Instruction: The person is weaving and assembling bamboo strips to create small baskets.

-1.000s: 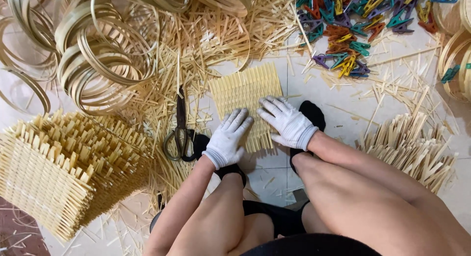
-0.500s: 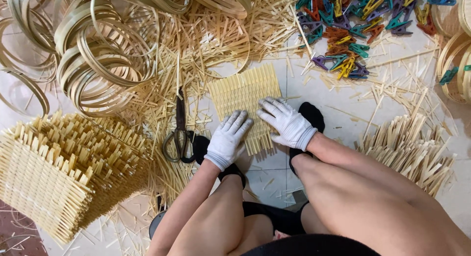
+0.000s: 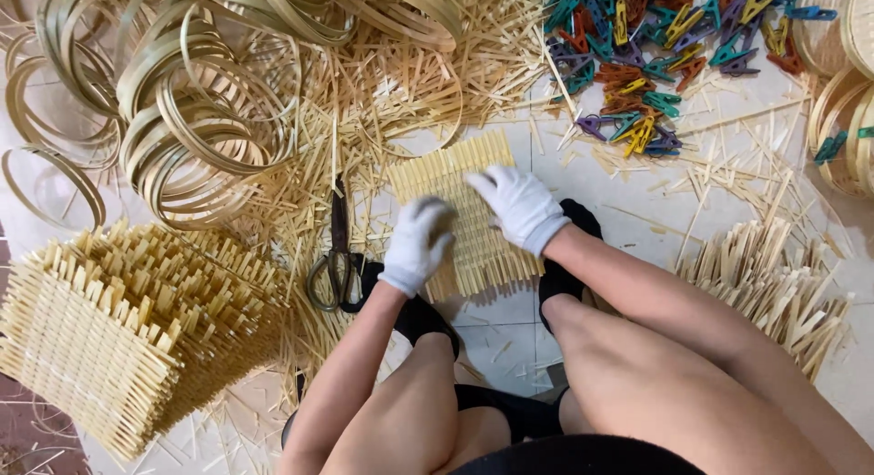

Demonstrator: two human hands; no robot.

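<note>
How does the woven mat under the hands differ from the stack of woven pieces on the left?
The woven mat is a single flat sheet on the floor; the stack of woven pieces is many layers piled thick. The left hand and right hand, both in white gloves, rest on the mat; nothing touches the stack. The mat lies among loose strips; the stack's strip ends bristle upward. Both are pale bamboo weave.

Scissors [image 3: 335, 266] lay beside loose bamboo splints [image 3: 428, 84]. Coiled bamboo hoops [image 3: 196, 120] sat above a stack of woven mats [image 3: 118, 338]; coloured clothes pegs [image 3: 655, 47] were heaped apart.
</note>
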